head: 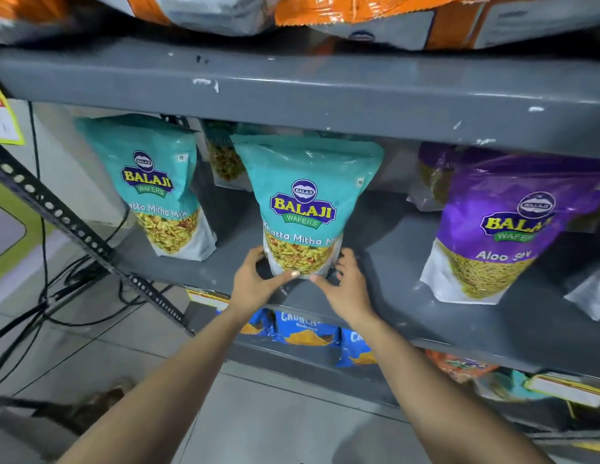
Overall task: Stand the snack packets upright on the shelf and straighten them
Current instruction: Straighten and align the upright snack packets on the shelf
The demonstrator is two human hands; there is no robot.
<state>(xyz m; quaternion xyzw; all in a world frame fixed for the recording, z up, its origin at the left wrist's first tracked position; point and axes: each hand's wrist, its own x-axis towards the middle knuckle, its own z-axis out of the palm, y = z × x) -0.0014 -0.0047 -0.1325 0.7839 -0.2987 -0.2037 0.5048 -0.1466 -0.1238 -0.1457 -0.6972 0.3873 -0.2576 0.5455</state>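
Note:
A teal Khatta Mitha Mix packet (303,202) stands upright in the middle of the grey shelf (385,262). My left hand (255,283) cups its lower left corner, thumb on the front. My right hand (347,283) is at its lower right corner with fingers behind the base. A second teal packet (154,185) stands upright at the left, leaning slightly. A purple Aloo Sev packet (506,226) stands at the right. Another packet (223,159) shows behind the middle one, mostly hidden.
The shelf board above (325,92) hangs low over the packet tops, with orange bags (342,11) on it. Blue chip bags (305,333) fill the shelf below. Black cables (44,296) trail on the floor at left beside a perforated black strut (74,226).

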